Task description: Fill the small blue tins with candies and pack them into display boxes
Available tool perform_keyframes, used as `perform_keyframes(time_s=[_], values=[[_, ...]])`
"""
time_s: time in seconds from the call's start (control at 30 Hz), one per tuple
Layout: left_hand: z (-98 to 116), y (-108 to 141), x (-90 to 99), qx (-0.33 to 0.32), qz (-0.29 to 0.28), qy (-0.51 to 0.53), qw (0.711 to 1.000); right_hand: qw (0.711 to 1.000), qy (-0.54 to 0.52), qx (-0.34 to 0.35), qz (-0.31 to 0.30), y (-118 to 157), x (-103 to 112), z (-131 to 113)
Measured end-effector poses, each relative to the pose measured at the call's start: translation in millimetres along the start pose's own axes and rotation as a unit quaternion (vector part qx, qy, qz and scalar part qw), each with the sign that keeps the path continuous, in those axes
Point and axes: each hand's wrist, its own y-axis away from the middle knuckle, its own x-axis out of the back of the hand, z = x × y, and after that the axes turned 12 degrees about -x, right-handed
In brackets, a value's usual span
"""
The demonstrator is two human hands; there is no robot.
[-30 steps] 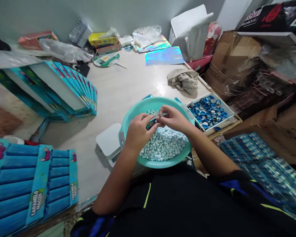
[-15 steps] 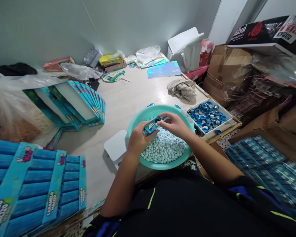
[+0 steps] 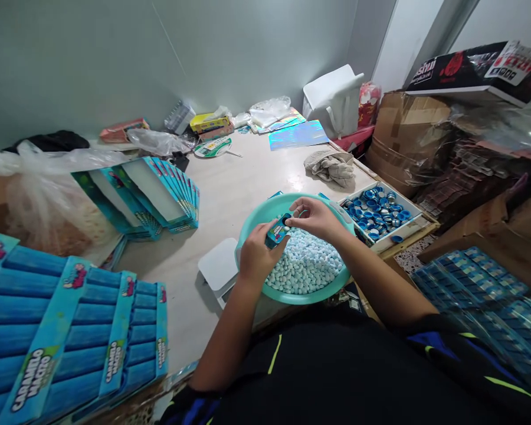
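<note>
The person's left hand [image 3: 257, 258] held a small blue candy box [image 3: 277, 232] between the thumb and the fingers, just above a teal plastic basin [image 3: 265, 208]. The right hand [image 3: 316, 218] was beside it, and its fingertips [image 3: 293, 218] pinched the upper end of the box, so neither hand was spread. The basin was filled with pale blue candies [image 3: 305, 265], and the box was over them. To the right of the basin stood a white tray [image 3: 407, 229] with round blue and silver caps [image 3: 377, 211]. To the left of the basin was a white scale [image 3: 218, 271], and farther left lay blue display cartons [image 3: 84, 330].
</note>
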Motion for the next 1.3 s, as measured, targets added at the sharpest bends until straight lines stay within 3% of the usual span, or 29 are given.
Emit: perform_keyframes(time_s=[0.2, 0.47, 0.73, 0.9, 1.03, 1.17, 1.23, 1.3], values=[[-2.3, 3.6, 1.2, 0.037, -0.025, -0.022, 0.999, 0.985, 0.13, 0.107, 0.041, 6.8, -12.7, 8.2], [-4.7, 1.1, -0.7, 0.025, -0.041, 0.004, 0.999, 0.962, 0.178, 0.191, 0.08, 3.7, -9.3, 21.9], [-6.6, 3.0, -1.2, 0.025, -0.031, 0.033, 0.999, 0.958, 0.199, 0.178, 0.11, 6.7, -7.7, 19.1], [-2.8, 7.4, 1.6, 0.069, -0.007, 0.011, 0.998, 0.957, 0.199, 0.198, 0.072, 10.2, -9.5, 18.4], [-4.2, 8.7, 3.2, 0.109, -0.026, 0.025, 0.993, 0.948, 0.261, 0.181, 0.027, 10.0, -14.5, 22.3], [-5.2, 7.2, 3.2, 0.149, -0.024, 0.059, 0.987, 0.946, 0.227, 0.223, 0.056, 7.4, -10.5, 26.6], [-4.1, 7.0, 3.8, 0.168, -0.01, 0.075, 0.983, 0.95, 0.225, 0.194, 0.093, 5.7, -6.3, 27.8], [-2.8, 7.4, 4.6, 0.182, 0.012, 0.097, 0.978, 0.947, 0.297, 0.092, 0.076, 6.1, -4.9, 27.9]])
